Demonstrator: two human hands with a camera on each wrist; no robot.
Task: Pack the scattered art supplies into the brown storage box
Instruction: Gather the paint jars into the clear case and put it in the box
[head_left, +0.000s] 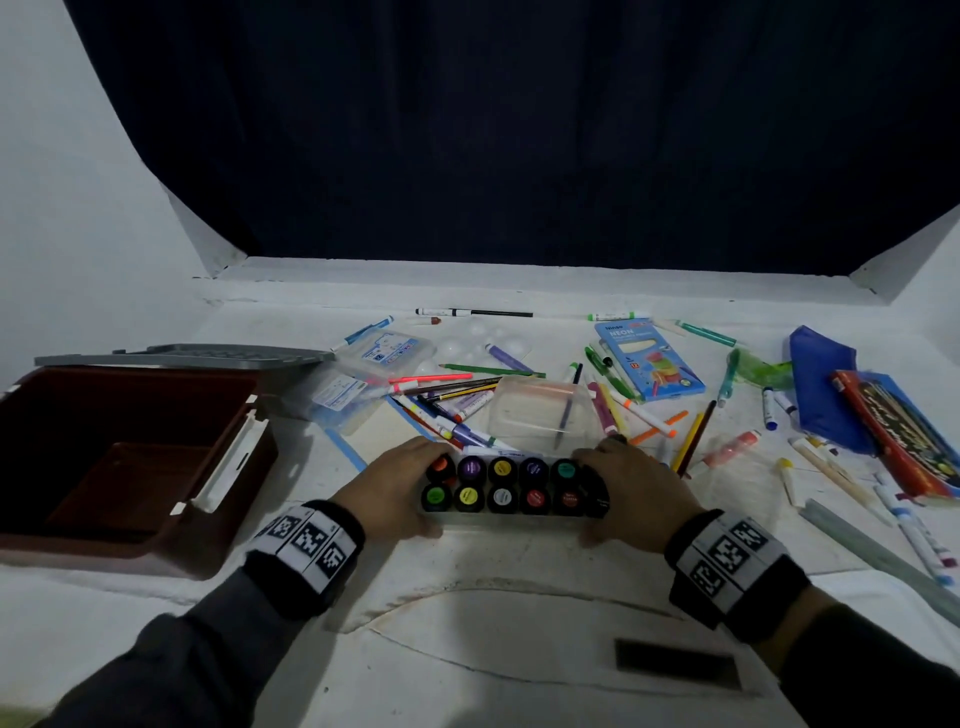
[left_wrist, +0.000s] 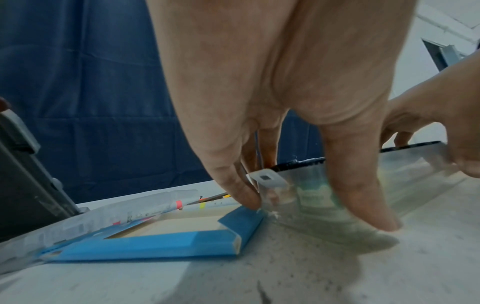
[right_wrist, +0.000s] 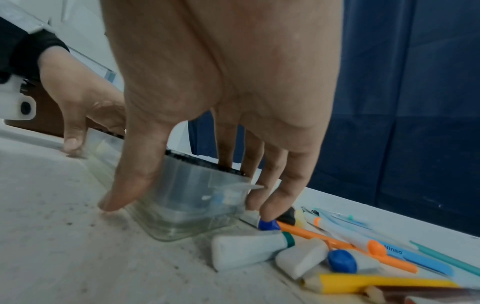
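Note:
A clear case of markers (head_left: 511, 486) with black, colour-dotted caps stands on the white table in front of me. My left hand (head_left: 415, 486) grips its left end, thumb on the near wall and fingers on the far side (left_wrist: 315, 211). My right hand (head_left: 597, 491) grips the right end the same way (right_wrist: 185, 203). The case (right_wrist: 192, 197) rests on the table. The brown storage box (head_left: 62, 551) sits open at the left, its grey lid (head_left: 197, 356) lying behind it.
Loose pens and pencils (head_left: 457, 395) lie scattered behind the case around a clear empty tub (head_left: 545, 410). A blue-edged pad (left_wrist: 155, 242) touches the case's left corner. To the right are a blue crayon box (head_left: 649, 358), a blue pouch (head_left: 821, 384) and markers (right_wrist: 345, 242).

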